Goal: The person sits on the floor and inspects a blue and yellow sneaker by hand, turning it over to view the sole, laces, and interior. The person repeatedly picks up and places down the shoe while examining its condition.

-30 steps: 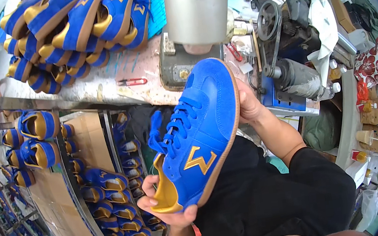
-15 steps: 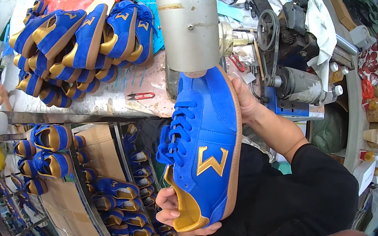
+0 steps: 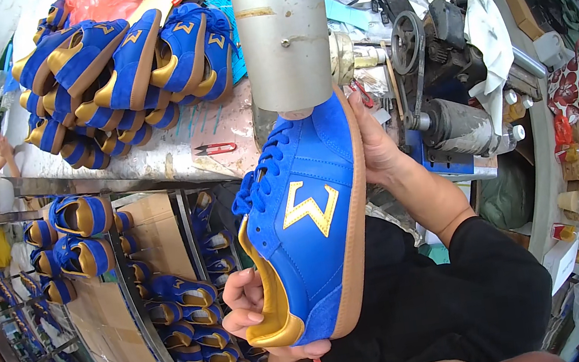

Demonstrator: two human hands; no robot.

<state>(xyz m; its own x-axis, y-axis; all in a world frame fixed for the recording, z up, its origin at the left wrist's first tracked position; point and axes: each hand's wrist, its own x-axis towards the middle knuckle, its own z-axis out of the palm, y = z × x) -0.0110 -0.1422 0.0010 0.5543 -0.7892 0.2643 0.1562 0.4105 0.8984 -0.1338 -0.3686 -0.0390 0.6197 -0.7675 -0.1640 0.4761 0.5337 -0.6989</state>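
I hold a bright blue lace-up shoe with a gold heel lining and tan sole (image 3: 318, 280) between both hands, on a slant in front of my black shirt (image 3: 453, 291), its toe up at the edge of the pale, stained worktop (image 3: 153, 159). My left hand (image 3: 245, 309) cups the heel, fingers curled by the gold collar and thumb beneath; my right hand (image 3: 380, 153) grips the forefoot along the sole edge. On the shoe's side sits an angular, zigzag gold emblem (image 3: 299, 214), and similar gold marks show on the heaped blue-and-gold shoes (image 3: 130, 70) to the left. A thick grey metal cylinder (image 3: 285, 41) stands in the way, hiding the toe tip; I cannot tell whether its lower end touches the upper. Red-handled thread snips (image 3: 216, 148) lie left of the toe. Right of the cylinder are a dark motor with a belt wheel (image 3: 407, 46), a draped white cloth (image 3: 490, 56) and scattered papers (image 3: 351, 13), any writing too small to read. A metal rack (image 3: 46, 184) at my left carries more blue shoes (image 3: 79, 214).
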